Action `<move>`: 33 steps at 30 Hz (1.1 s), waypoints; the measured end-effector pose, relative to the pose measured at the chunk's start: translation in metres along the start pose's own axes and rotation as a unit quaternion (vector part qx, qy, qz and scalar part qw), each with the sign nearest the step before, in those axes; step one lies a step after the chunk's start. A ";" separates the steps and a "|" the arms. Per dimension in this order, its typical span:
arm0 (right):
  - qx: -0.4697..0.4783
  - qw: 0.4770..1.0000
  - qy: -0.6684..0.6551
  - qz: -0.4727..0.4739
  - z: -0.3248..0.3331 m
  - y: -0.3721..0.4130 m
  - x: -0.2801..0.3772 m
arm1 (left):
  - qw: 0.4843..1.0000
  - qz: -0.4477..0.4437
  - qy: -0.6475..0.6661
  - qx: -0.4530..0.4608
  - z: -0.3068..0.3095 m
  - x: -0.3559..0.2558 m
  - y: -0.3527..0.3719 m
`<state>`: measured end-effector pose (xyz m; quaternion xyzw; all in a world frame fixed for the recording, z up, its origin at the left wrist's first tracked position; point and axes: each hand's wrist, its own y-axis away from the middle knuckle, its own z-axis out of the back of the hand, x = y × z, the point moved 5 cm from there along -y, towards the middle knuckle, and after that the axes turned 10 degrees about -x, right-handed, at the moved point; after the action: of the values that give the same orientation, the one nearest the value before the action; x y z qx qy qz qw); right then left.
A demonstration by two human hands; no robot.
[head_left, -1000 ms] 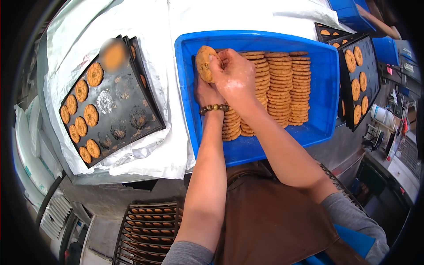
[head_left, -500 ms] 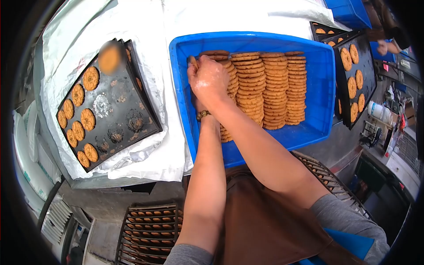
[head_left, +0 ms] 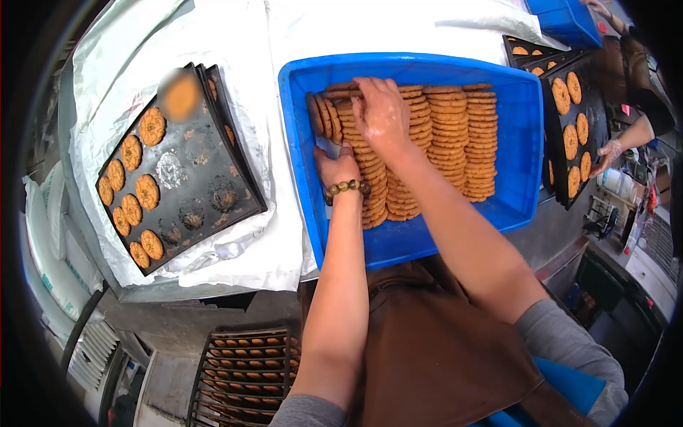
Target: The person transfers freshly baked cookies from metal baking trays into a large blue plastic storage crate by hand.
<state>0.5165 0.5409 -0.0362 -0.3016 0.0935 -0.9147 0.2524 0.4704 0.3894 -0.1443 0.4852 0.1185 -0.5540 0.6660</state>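
Note:
Several round brown cookies (head_left: 481, 142) are stacked in rows inside a blue plastic bin (head_left: 523, 206). At the bin's left end a few cookies (head_left: 324, 117) stand on edge, leaning beside the leftmost row. Just below them is my left hand (head_left: 339, 168), wearing a beaded bracelet, near the bin's left wall. Its thumb and fingers are apart with nothing visible between them; some fingertips are hidden. Over the tops of the left rows is my right hand (head_left: 384, 117), whitish with powder, thumb and fingers apart and no cookie visible in it.
Dark baking trays (head_left: 206, 167) with cookies lie on white sheeting (head_left: 235, 263) to the left. More trays (head_left: 594, 85) sit at the right, where another person's gloved hand (head_left: 607, 155) touches one. A rack of cookies (head_left: 245, 370) stands below the table edge.
My hands were together at the bin's left end; now they are apart, the right moved rightward and the left lower. Cookies on edge are now exposed there. Another person's hand has reached the right-hand tray.

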 end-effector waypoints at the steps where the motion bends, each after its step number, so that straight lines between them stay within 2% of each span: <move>1: 0.031 0.999 0.013 0.030 -0.005 -0.001 -0.001 | 0.998 -0.016 -0.047 -0.037 0.006 -0.002 0.005; 4: 0.095 0.989 0.072 0.090 -0.015 0.002 -0.005 | 0.986 -0.152 -0.060 0.009 0.024 -0.025 0.026; 5: 0.083 0.988 0.090 0.096 -0.019 0.003 -0.010 | 0.987 -0.137 -0.082 0.014 0.040 -0.049 0.046; 6: 0.072 0.986 0.106 0.102 -0.021 0.005 -0.013 | 0.963 -0.251 -0.095 0.000 0.054 -0.060 0.059; 8: 0.043 0.990 0.089 0.104 -0.020 0.005 -0.015 | 0.954 -0.251 -0.067 0.150 0.085 -0.088 0.084; 10: 0.051 0.992 0.074 0.084 -0.015 0.004 -0.016 | 0.934 -0.260 0.019 0.243 0.128 -0.121 0.107; 12: 0.022 0.993 0.062 0.094 -0.004 0.001 -0.014 | 0.918 -0.257 0.113 0.280 0.183 -0.142 0.109; 13: -0.003 0.993 0.058 0.102 0.003 0.001 -0.012 | 0.917 -0.293 0.093 0.256 0.214 -0.145 0.097; 14: -0.001 0.993 0.053 0.105 0.012 0.003 -0.010 | 0.920 -0.343 0.062 0.178 0.247 -0.146 0.079; 15: 0.009 0.999 0.003 0.054 0.022 0.006 -0.012 | 0.925 -0.370 -0.013 0.085 0.283 -0.139 0.052; 17: 0.032 0.996 -0.072 -0.038 0.041 0.016 -0.015 | 0.912 -0.389 -0.107 -0.079 0.352 -0.110 -0.018; 18: 0.042 0.991 -0.096 -0.078 0.051 0.022 -0.015 | 0.915 -0.365 -0.123 -0.122 0.388 -0.079 -0.063; 20: 0.045 0.989 -0.056 -0.131 0.077 0.037 -0.005 | 0.863 -0.362 -0.306 -0.177 0.449 -0.029 -0.146; 22: 0.032 0.985 -0.090 -0.143 0.094 0.058 0.009 | 0.806 -0.398 -0.396 -0.189 0.487 0.009 -0.207; 24: 0.022 0.980 -0.132 -0.151 0.100 0.081 0.027 | 0.811 -0.369 -0.426 -0.157 0.506 0.025 -0.251; 26: 0.030 0.960 -0.155 -0.229 0.094 0.107 0.040 | 0.798 -0.329 -0.482 -0.150 0.515 0.024 -0.278; 30: -0.005 0.948 -0.194 -0.253 0.090 0.128 0.101 | 0.802 -0.303 -0.504 -0.108 0.523 0.041 -0.326; 32: -0.026 0.949 -0.199 -0.242 0.093 0.132 0.123 | 0.809 -0.242 -0.535 -0.036 0.522 0.046 -0.336; 33: -0.047 0.948 -0.204 -0.239 0.095 0.133 0.133 | 0.800 -0.267 -0.536 -0.033 0.524 0.043 -0.334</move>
<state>0.5355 0.3568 0.0639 -0.5066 0.0085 -0.8617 0.0259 0.0019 -0.0165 -0.0831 0.0376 -0.1143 -0.8773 0.4647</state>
